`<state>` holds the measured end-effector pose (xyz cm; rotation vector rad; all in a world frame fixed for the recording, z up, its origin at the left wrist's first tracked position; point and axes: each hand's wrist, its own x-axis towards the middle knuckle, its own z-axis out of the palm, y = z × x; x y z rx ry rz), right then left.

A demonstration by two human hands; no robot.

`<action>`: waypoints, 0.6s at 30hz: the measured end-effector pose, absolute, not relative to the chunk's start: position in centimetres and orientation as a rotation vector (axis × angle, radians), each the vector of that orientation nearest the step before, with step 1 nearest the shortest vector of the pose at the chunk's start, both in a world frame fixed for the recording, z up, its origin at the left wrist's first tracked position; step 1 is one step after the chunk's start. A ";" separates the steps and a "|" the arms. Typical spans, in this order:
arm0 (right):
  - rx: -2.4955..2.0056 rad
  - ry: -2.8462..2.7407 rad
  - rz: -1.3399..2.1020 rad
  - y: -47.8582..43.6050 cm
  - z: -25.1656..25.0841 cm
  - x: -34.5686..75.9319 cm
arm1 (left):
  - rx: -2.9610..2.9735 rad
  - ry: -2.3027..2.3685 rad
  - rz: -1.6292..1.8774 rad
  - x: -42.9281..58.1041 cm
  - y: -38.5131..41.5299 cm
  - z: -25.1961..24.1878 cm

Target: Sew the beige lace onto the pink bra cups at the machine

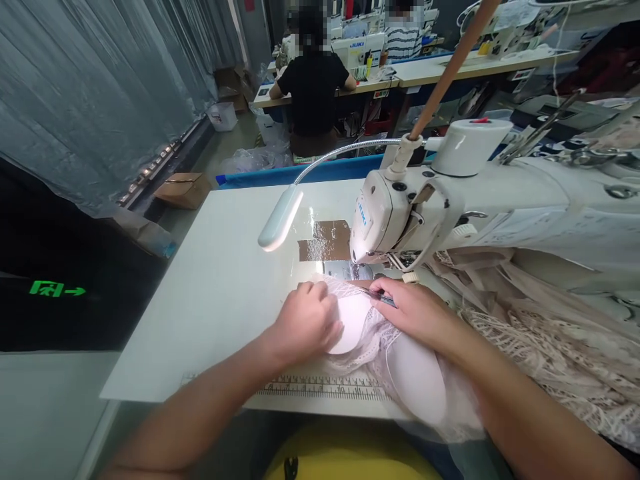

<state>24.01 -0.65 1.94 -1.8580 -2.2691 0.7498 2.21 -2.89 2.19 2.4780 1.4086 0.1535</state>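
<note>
A pale pink lace bra (416,379) with smooth moulded cups lies at the front of the sewing table, partly over its edge. My left hand (311,319) is closed on the lace beside the left cup, its fingers curled and pressed together. Between the thumb and fingers of my right hand (407,303) is a slim dark metal tool that looks like tweezers (384,298). Its tip points left over the lace at the cup's upper edge. Just behind both hands stands the white sewing machine (383,213); its needle area is partly hidden.
A lit gooseneck lamp (281,219) hangs over the white tabletop (215,280). A printed ruler (320,387) runs along the front edge. Beige lace and straps (545,347) are heaped at the right. Beyond, a person in black (314,93) sits at another machine.
</note>
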 end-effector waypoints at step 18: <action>-1.495 -2.451 0.470 -0.8 -1.0 24.0 | 2.721 1.088 0.003 3.5 2.0 1.0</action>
